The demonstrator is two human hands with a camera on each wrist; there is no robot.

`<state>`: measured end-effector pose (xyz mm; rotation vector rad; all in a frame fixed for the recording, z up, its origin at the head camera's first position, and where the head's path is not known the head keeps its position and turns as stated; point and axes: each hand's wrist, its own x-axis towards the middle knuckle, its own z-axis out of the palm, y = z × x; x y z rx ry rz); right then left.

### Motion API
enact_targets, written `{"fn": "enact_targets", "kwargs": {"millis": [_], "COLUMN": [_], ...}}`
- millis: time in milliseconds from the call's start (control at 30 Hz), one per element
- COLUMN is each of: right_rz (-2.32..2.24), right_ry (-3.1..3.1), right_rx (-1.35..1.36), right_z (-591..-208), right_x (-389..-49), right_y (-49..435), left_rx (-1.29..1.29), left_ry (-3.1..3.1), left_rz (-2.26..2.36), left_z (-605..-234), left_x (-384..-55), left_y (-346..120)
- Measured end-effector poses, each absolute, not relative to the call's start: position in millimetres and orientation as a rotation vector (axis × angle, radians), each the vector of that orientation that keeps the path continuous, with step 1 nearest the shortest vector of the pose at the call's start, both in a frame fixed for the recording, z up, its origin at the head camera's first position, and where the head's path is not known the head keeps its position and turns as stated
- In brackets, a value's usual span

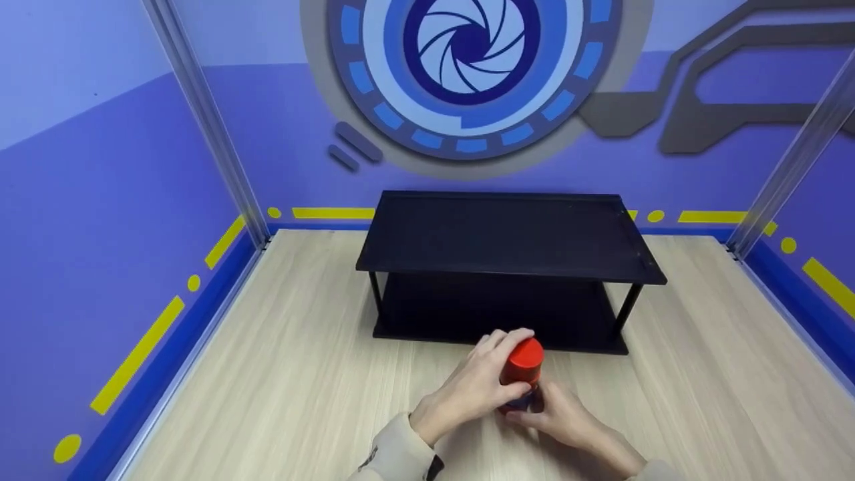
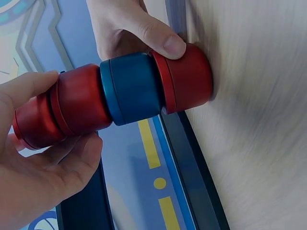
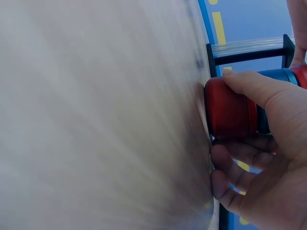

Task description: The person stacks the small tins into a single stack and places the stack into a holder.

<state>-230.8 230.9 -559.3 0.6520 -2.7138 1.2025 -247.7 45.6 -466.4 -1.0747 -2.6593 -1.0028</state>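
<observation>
A column of small round tins stands upright on the table in front of the shelf. In the left wrist view, the lowest is a red tin (image 2: 192, 84), above it comes a blue tin (image 2: 134, 91), then an upper red tin (image 2: 84, 100) and a smaller red top piece (image 2: 37, 124). My left hand (image 1: 471, 381) grips the upper red part, thumb on one side and fingers on the other. Low on the column, my right hand (image 1: 568, 415) holds the bottom red tin, its thumb across the side; the tin's base is right at the tabletop.
Just beyond the hands stands a black two-tier shelf (image 1: 501, 234) on thin posts. Blue printed walls (image 1: 120, 220) with metal corner posts (image 1: 207, 120) enclose the light wood table (image 1: 267, 374) at the left, back and right.
</observation>
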Motion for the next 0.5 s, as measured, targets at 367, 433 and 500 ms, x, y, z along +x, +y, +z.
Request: {"fn": "enact_targets", "kwargs": {"millis": [367,433,500], "right_rz": [1.19,1.211,1.23], "right_ry": [-2.725,-2.708,-2.689], "right_rx": [0.633,0.649,0.668], "right_z": [-558.2,-558.5,-558.9], "right_x": [-229.7,-229.7,-229.8], "right_y": [230.5,230.2,230.1], "left_rx": [-1.087,-1.088,-1.087], "left_ry": [-2.653,-2.66,-2.673], "left_rz": [-1.042,-1.048,-1.044], "left_z": [-467.4,-467.9,-468.4], "left_x": [-247.1,-247.2,-247.2], "left_y": [44.4,43.6,42.1]}}
